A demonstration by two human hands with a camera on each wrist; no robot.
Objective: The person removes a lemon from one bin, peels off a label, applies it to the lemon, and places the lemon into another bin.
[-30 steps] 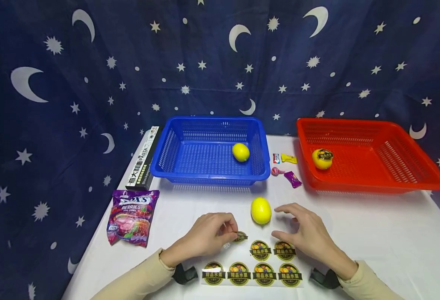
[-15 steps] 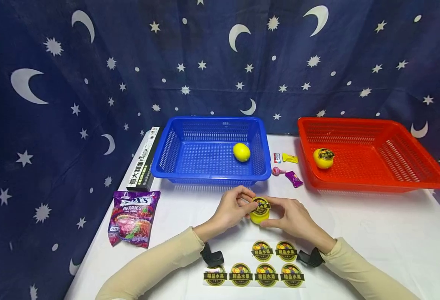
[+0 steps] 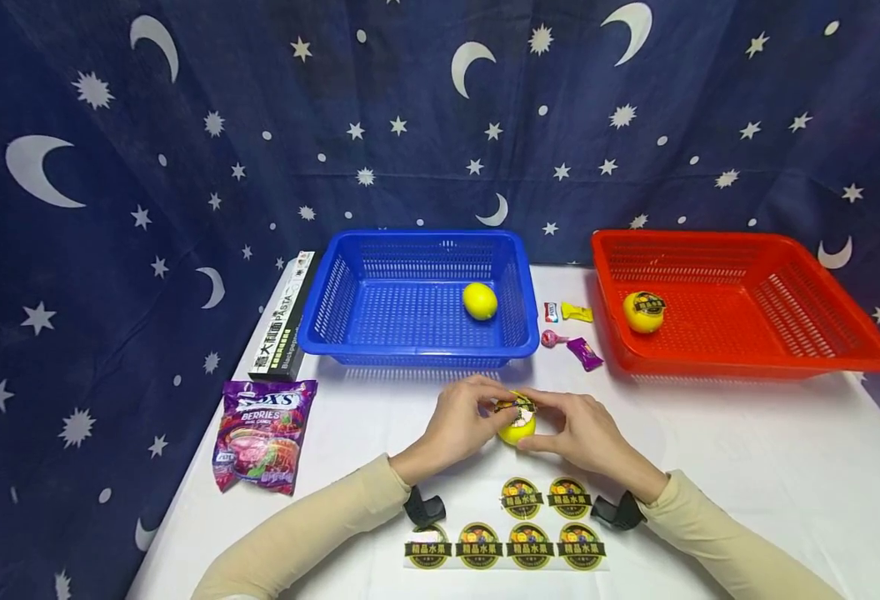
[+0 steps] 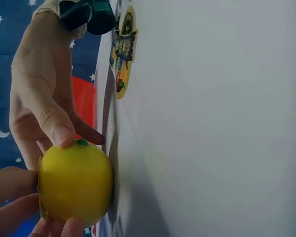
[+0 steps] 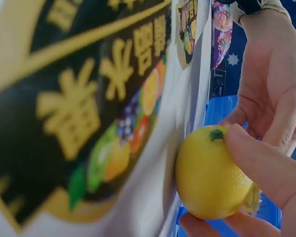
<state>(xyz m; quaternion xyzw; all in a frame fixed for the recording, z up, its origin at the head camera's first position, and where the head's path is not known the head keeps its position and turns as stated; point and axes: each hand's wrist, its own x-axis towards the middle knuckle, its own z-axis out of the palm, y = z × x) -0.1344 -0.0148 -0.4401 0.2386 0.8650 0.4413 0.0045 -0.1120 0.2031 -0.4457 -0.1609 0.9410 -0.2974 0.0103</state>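
Observation:
A yellow lemon [image 3: 517, 435] with a green stem end is held between both hands, low over the white table. My right hand [image 3: 588, 429] grips it from the right, its thumb [image 5: 251, 155] by the stem and other fingers on the opposite side. From the left, my left hand [image 3: 458, 425] has its thumb and fingertips on the lemon and on a round black-and-gold fruit sticker [image 3: 521, 412]. That sticker catches the light on the lemon's upper face; in the left wrist view only its edge shows. Part of it is hidden under the left fingers.
A sheet of several stickers [image 3: 504, 546] lies in front. Behind stand a blue basket [image 3: 417, 350] with a lemon [image 3: 480, 301] and a red basket [image 3: 740, 367] with a stickered lemon [image 3: 641, 317]. Small candies [image 3: 584, 353], a candy bag [image 3: 263, 437] and a pasta box [image 3: 282, 321] lie about.
My left hand has brought the sticker from near the sheet up onto the lemon. My right hand has closed in and taken hold of the lemon. The sticker now sits tilted against it.

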